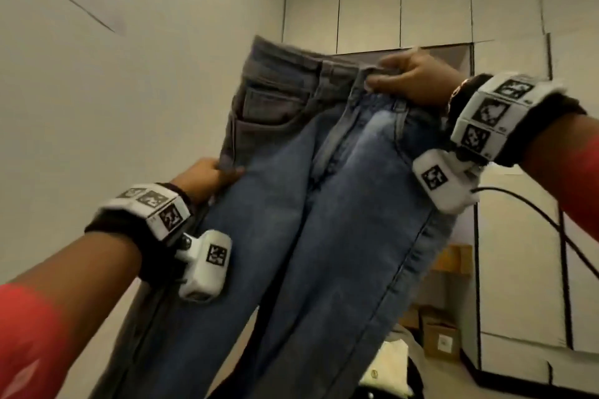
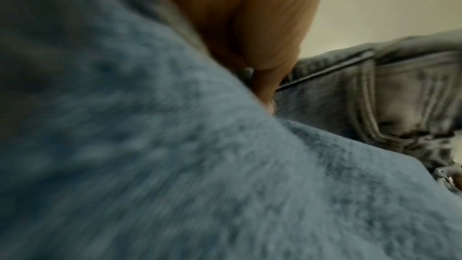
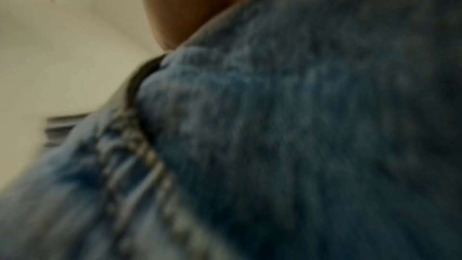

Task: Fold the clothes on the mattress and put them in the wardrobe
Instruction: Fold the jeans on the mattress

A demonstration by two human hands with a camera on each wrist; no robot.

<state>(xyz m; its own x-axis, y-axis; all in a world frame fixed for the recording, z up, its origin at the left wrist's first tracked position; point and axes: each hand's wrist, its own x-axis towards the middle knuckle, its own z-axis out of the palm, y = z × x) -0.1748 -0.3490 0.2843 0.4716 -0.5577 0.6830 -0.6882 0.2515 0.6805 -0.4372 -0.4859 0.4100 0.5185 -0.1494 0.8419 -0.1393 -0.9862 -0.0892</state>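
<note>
A pair of blue jeans [image 1: 291,204] hangs in the air in front of me, waistband up, legs trailing down out of the head view. My right hand [image 1: 398,78] pinches the waistband near the fly at the upper right. My left hand [image 1: 220,172] grips the side seam just below the front pocket, lower on the left. In the left wrist view, denim [image 2: 175,165] fills most of the picture beside my left hand [image 2: 260,74]. The right wrist view shows blurred denim [image 3: 275,126] and part of my right hand [image 3: 182,7].
White wardrobe doors [image 1: 518,236] stand at the right, with upper cabinets [image 1: 369,16] across the back. Cardboard boxes [image 1: 440,337] sit on the floor by the wardrobe. Light and dark clothes [image 1: 392,366] lie low at the bottom right. A bare wall [image 1: 129,107] is at the left.
</note>
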